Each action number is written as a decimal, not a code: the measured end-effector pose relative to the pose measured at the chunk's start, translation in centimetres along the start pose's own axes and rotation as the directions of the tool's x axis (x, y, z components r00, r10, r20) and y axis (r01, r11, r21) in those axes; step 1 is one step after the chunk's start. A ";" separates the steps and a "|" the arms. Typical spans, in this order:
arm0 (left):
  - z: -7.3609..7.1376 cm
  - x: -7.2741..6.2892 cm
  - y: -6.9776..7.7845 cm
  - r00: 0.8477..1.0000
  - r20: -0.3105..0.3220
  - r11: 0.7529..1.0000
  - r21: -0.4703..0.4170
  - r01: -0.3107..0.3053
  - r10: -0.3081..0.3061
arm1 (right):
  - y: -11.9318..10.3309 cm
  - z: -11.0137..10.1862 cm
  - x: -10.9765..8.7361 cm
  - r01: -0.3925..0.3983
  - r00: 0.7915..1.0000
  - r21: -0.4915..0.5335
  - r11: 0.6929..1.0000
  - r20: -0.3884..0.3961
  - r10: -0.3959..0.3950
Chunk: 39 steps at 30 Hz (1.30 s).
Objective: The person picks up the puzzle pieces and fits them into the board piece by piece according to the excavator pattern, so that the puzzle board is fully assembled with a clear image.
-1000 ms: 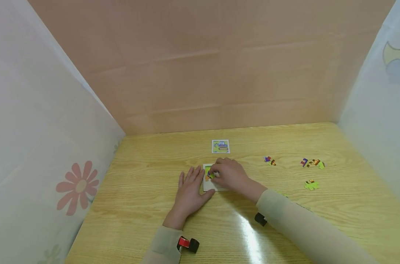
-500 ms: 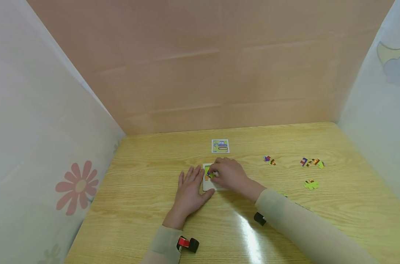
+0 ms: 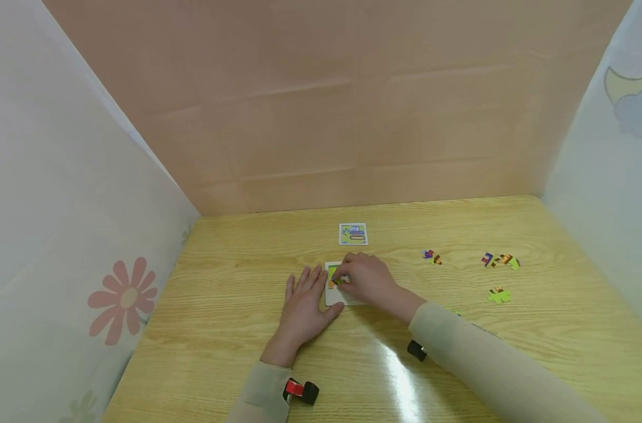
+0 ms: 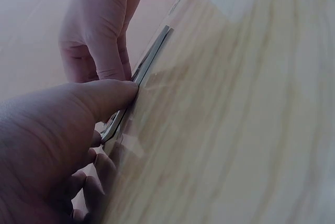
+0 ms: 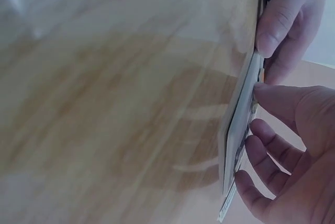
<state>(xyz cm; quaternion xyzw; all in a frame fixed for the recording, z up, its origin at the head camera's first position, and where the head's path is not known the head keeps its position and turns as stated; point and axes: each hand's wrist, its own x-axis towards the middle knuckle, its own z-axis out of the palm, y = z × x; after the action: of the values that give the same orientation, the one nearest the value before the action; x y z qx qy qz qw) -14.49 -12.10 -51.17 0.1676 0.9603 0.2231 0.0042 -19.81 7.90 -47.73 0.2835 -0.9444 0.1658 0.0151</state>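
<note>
A white puzzle tray (image 3: 334,298) lies flat on the wooden table, partly covered by my right hand (image 3: 371,279). Its fingertips bend down onto the tray and pinch a small jigsaw piece (image 3: 335,281), mostly hidden under them. Beside it, green and orange puzzle parts show in the tray's left side. My left hand (image 3: 304,311) lies with spread fingers along the tray's left edge, its thumb at the near left corner. In the left wrist view that thumb (image 4: 118,96) touches the tray's side. The right wrist view has the right thumb and fingers on the tray's face.
A picture card of a digger (image 3: 354,234) lies behind the tray. To the right are loose jigsaw pieces (image 3: 432,257), more pieces (image 3: 503,261) farther right and a green piece (image 3: 499,295). Others show partly behind the right sleeve (image 3: 474,352). A brown backdrop (image 3: 353,117) stands behind the table.
My right fingertips have shifted very slightly left over the tray, covering more of the piece beneath them. The left hand and the loose pieces stay as they were.
</note>
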 end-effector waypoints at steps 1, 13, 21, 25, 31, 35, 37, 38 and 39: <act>0.0 0.0 0.0 1.000 0.001 1.000 -0.003 -0.001 0.001 | 0.0 0.0 0.0 0.000 1.000 -0.003 1.000 0.003 0.000; 0.0 0.0 -0.1 1.000 0.007 1.000 -0.001 0.003 -0.003 | 0.1 -0.1 -0.3 0.065 0.998 -0.027 0.997 0.001 -0.065; 0.0 0.0 -0.1 1.000 0.007 1.000 -0.004 0.003 -0.003 | 0.4 0.0 -0.6 0.165 0.986 -0.041 0.985 -0.011 -0.166; 0.2 0.1 -0.3 1.000 0.012 1.000 0.008 0.005 -0.006 | 0.6 0.2 -0.5 0.159 0.987 -0.039 0.987 -0.005 -0.159; 0.3 0.0 -0.2 1.000 -0.003 1.000 0.004 -0.012 0.012 | 0.5 0.5 -0.2 0.090 0.996 -0.008 0.996 0.009 -0.090; 0.2 0.1 -0.1 1.000 -0.010 1.000 0.000 -0.012 0.012 | 0.2 0.4 0.0 0.059 0.998 0.002 0.998 -0.004 -0.059; 0.1 0.1 -0.1 1.000 -0.010 1.000 0.004 -0.010 0.010 | 0.1 0.4 0.0 0.055 0.998 0.000 0.998 -0.005 -0.055; 0.1 0.1 -0.1 1.000 -0.009 1.000 0.007 -0.009 0.009 | 0.1 0.4 0.1 0.053 0.999 0.000 0.999 -0.001 -0.053; 0.1 0.1 -0.2 1.000 -0.009 1.000 0.010 -0.009 0.009 | 0.1 0.4 0.1 0.051 0.999 -0.001 0.999 0.003 -0.051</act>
<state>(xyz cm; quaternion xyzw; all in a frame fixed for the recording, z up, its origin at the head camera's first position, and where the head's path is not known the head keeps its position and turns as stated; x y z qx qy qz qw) -14.65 -12.14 -51.35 0.1711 0.9606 0.2189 -0.0019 -19.92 7.78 -48.12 0.3079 -0.9369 0.1643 0.0184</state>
